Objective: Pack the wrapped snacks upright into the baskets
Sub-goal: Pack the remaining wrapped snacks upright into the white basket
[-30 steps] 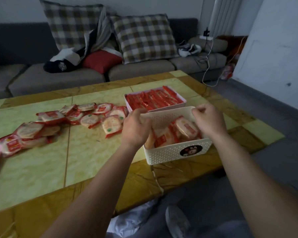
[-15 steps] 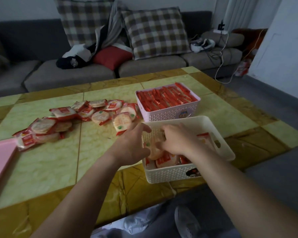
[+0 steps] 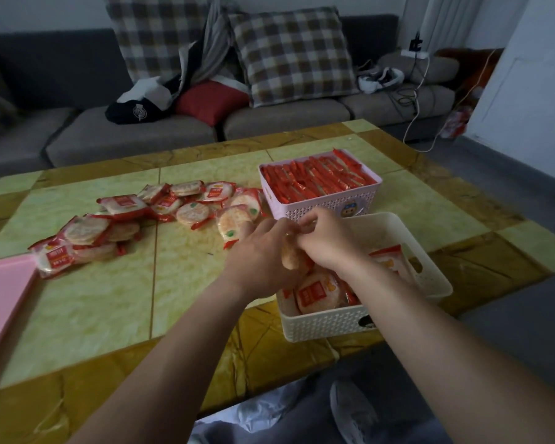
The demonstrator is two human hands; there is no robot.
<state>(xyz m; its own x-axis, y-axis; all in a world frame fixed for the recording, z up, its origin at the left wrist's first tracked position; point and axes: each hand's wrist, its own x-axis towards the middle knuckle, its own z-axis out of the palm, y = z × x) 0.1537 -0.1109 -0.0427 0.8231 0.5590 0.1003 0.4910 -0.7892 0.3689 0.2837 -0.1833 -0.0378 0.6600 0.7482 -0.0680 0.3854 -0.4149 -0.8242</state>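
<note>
Work centres on the cream basket (image 3: pixel 430 267) at the near edge of the table (image 3: pixel 93 299). Over its left end the left hand (image 3: pixel 263 251) curls its fingers round a round wrapped snack (image 3: pixel 289 258), held on edge. The right hand (image 3: pixel 329 240) bends its fingers onto the packet's top and pinches it, probably to steady it so it goes in standing rather than flat. Below, a few stowed packets (image 3: pixel 318 293) lean at the basket's near end; the far part looks unfilled. Just beyond, the pink basket (image 3: pixel 321 210) is full of red sticks (image 3: pixel 318 177) in tight rows. Loose packets (image 3: pixel 173 206) lie scattered to the left, close to the left hand — many are still unpacked.
</note>
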